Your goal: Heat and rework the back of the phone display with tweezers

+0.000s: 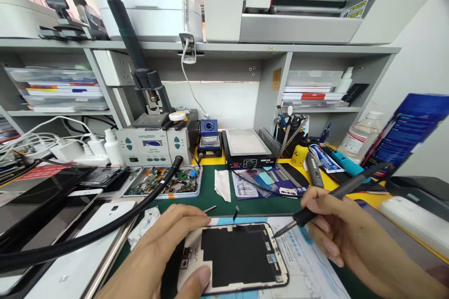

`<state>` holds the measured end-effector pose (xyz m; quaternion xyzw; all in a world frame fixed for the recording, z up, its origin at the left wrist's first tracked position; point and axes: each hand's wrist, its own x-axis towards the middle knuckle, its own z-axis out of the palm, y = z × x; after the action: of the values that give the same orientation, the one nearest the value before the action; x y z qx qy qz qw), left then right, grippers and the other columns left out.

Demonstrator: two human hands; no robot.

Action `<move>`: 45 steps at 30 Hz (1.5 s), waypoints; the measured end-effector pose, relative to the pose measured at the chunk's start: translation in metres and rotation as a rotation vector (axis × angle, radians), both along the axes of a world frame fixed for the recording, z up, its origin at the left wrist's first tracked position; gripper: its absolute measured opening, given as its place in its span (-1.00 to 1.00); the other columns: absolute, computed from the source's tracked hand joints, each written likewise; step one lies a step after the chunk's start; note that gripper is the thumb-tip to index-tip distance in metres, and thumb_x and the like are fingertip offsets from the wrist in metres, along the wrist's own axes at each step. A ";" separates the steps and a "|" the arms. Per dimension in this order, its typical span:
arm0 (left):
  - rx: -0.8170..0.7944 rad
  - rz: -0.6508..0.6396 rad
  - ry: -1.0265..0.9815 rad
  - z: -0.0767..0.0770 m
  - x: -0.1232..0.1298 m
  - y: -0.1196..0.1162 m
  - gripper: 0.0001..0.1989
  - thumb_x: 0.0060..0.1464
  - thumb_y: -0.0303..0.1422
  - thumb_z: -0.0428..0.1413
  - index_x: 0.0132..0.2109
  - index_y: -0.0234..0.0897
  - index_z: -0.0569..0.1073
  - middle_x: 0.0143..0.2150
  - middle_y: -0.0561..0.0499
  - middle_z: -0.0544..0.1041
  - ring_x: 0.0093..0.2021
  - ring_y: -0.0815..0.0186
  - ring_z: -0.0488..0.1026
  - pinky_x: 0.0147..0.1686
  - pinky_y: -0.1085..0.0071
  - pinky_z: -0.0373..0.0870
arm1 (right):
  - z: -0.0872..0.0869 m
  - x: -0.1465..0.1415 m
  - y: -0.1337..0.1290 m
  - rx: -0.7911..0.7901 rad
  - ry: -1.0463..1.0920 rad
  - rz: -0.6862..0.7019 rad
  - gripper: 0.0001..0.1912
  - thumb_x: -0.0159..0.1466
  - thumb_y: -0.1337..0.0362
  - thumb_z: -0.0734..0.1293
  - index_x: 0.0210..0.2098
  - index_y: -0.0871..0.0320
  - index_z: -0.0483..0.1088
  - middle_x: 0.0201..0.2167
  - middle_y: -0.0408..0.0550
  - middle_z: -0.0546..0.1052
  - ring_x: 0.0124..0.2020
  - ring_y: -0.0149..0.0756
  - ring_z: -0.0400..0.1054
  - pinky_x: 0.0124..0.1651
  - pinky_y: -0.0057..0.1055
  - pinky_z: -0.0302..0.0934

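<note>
A phone screen assembly (238, 257), its black and silver inner side facing up, lies on a printed sheet (305, 266) at the bottom centre. My left hand (171, 247) rests over its left end, thumb on the near edge and fingers at the far edge. In my right hand (333, 224) is a soldering iron (305, 216), held like a pen, its fingers closed round the black grip. The iron's tip is at the upper right edge of the assembly; whether it touches cannot be made out. Beyond the assembly lies a small dark strip (236, 213).
Several phones (87, 238) lie at the left, crossed by a thick black hose (140, 205). Behind are a tray of circuit boards (164, 187), a hot air station (154, 145) and a heating plate (247, 142). At the right stand a clear bottle (361, 138) and a tool holder (289, 131).
</note>
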<state>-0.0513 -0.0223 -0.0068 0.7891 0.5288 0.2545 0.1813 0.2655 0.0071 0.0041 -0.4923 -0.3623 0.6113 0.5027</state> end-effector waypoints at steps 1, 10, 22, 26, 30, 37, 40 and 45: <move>-0.013 0.023 0.010 0.005 0.007 0.001 -0.64 0.17 -0.12 0.13 0.08 0.00 0.58 0.11 -0.03 0.58 0.11 0.04 0.56 0.08 0.21 0.55 | 0.000 -0.001 0.000 0.008 0.003 -0.003 -0.63 0.12 0.05 0.57 -0.52 0.11 0.38 -0.69 -0.32 0.25 -0.77 -0.53 0.10 -0.75 -0.61 0.03; -0.193 0.066 0.064 0.035 0.056 0.020 -0.72 0.27 -0.07 0.06 -0.19 -0.16 0.49 -0.10 -0.04 0.52 -0.02 0.06 0.48 -0.05 0.18 0.37 | -0.001 0.000 0.001 0.066 0.025 0.039 -0.72 0.25 0.13 0.47 -0.46 0.11 0.39 -0.67 -0.34 0.27 -0.77 -0.55 0.08 -0.76 -0.63 0.03; -0.113 0.200 0.226 0.017 0.060 0.020 -0.66 0.30 -0.01 -0.02 -0.12 -0.15 0.45 -0.11 -0.07 0.48 -0.10 -0.01 0.50 -0.17 0.15 0.29 | -0.003 0.002 0.003 0.064 0.027 0.070 -0.65 0.23 0.07 0.51 -0.50 0.10 0.37 -0.66 -0.33 0.27 -0.76 -0.54 0.10 -0.74 -0.62 0.05; -0.017 0.246 0.368 0.015 0.064 0.018 -0.66 0.30 -0.01 -0.02 -0.23 -0.16 0.43 -0.21 -0.10 0.51 -0.15 -0.08 0.53 -0.26 0.17 0.24 | -0.003 0.003 0.004 0.045 0.043 0.063 -0.59 0.11 0.00 0.59 -0.54 0.10 0.38 -0.69 -0.32 0.27 -0.77 -0.52 0.10 -0.76 -0.61 0.06; 0.051 0.212 0.314 0.013 0.061 0.018 -0.70 0.28 -0.04 0.01 -0.25 -0.15 0.40 -0.24 -0.07 0.52 -0.18 -0.02 0.53 -0.30 0.22 0.24 | -0.001 0.002 0.002 0.036 0.069 0.049 -0.57 0.06 -0.03 0.62 -0.54 0.11 0.43 -0.70 -0.30 0.31 -0.78 -0.53 0.14 -0.74 -0.61 0.09; 0.136 0.177 0.162 0.012 0.055 0.012 -0.69 0.22 -0.13 0.04 -0.44 -0.14 0.26 -0.42 0.04 0.46 -0.41 0.19 0.44 -0.45 0.32 0.22 | -0.003 0.003 -0.004 0.143 0.033 0.069 -0.63 0.12 -0.04 0.62 -0.37 0.10 0.54 -0.68 -0.27 0.37 -0.75 -0.52 0.19 -0.69 -0.60 0.12; 0.215 0.157 0.126 0.009 0.055 0.012 -0.71 0.21 -0.19 0.06 -0.45 -0.14 0.24 -0.48 0.10 0.43 -0.47 0.26 0.42 -0.49 0.37 0.22 | -0.007 0.002 -0.004 0.213 -0.044 0.092 -0.66 0.19 -0.04 0.58 -0.31 0.08 0.54 -0.72 -0.27 0.37 -0.75 -0.49 0.20 -0.68 -0.59 0.09; 0.327 0.121 0.098 0.004 0.052 0.015 -0.79 0.18 -0.28 0.10 -0.41 -0.14 0.30 -0.54 0.17 0.41 -0.59 0.36 0.38 -0.58 0.42 0.20 | -0.012 0.001 -0.004 0.286 -0.144 0.123 -0.65 0.24 -0.06 0.54 -0.29 0.08 0.53 -0.73 -0.24 0.39 -0.77 -0.48 0.21 -0.68 -0.56 0.04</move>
<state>0.0009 -0.0074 -0.0030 0.7863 0.5353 0.3086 0.0089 0.2661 0.0033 -0.0082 -0.4348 -0.5102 0.5464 0.5020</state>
